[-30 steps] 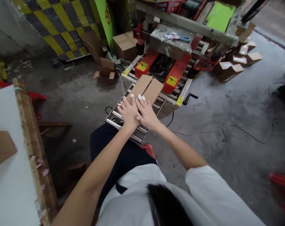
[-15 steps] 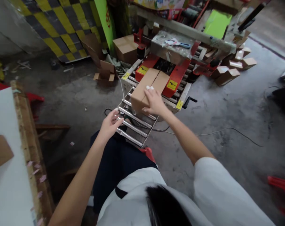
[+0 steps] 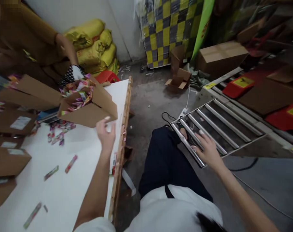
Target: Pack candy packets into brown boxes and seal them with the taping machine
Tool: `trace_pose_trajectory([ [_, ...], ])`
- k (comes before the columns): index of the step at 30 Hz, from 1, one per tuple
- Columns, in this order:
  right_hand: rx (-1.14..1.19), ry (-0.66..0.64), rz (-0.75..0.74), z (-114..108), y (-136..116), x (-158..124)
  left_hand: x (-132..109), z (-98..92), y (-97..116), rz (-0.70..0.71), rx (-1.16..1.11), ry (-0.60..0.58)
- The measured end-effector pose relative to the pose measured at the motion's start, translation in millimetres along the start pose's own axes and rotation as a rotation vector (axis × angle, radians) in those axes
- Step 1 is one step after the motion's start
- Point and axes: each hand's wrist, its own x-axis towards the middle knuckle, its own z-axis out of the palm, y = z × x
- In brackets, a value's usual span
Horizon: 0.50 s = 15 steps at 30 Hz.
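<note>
My left hand (image 3: 106,133) is over the white table, thumb and fingers apart, at the near flap of an open cardboard box (image 3: 85,114). I cannot tell whether the fingertips touch that flap. Small, colourful wrapped packets (image 3: 81,93) fill the box. To the right, my right hand (image 3: 207,150) is spread and holds nothing, just over the metal rollers (image 3: 211,127) of a short conveyor. A closed cardboard carton (image 3: 265,93) sits farther along it, between the red guards of the machine.
A co-worker's gloved hand (image 3: 76,72) is at the far side of the packet box. More cartons (image 3: 8,158) and loose packets lie on the white table (image 3: 81,187), whose wooden edge faces me. A cable (image 3: 262,193) runs across the floor at right.
The view has swung left toward the table. My right hand has come off the carton, which is now farther into the machine. My left hand has gone from the rollers to the packet box.
</note>
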Motion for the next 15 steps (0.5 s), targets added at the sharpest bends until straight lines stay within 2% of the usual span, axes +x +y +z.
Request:
trace_pose_trajectory([
  [2, 0.085, -0.017, 0.007, 11.3, -11.2, -6.9, 50.4, -20.7, -13.9, 0.079, 0.161, 0.156],
  [3, 0.120, -0.024, 0.021, 11.7, -14.4, -5.5, 73.9, -24.9, -17.2, 0.093, 0.232, 0.178],
  [4, 0.150, -0.032, 0.042, 10.0, -16.7, -2.3, 94.8, -25.2, -18.3, 0.085, 0.303, 0.157],
  [7, 0.235, -0.068, 0.103, 2.3, -24.4, 9.5, 136.7, -12.0, -12.2, 0.001, 0.540, -0.065],
  [9, 0.298, -0.105, 0.124, 2.0, -34.4, 13.6, 149.2, -3.7, -6.0, -0.057, 0.670, -0.178],
  [11, 0.379, -0.158, 0.136, 6.8, -49.3, 13.4, 154.1, -5.5, -2.9, -0.097, 0.733, -0.222],
  [13, 0.481, -0.221, 0.152, 15.6, -68.7, 11.9, 154.3, -19.9, -5.0, -0.131, 0.749, -0.240],
  [15, 0.614, -0.307, 0.178, 28.1, -92.6, 13.4, 150.2, -43.6, -10.1, -0.152, 0.737, -0.190],
])
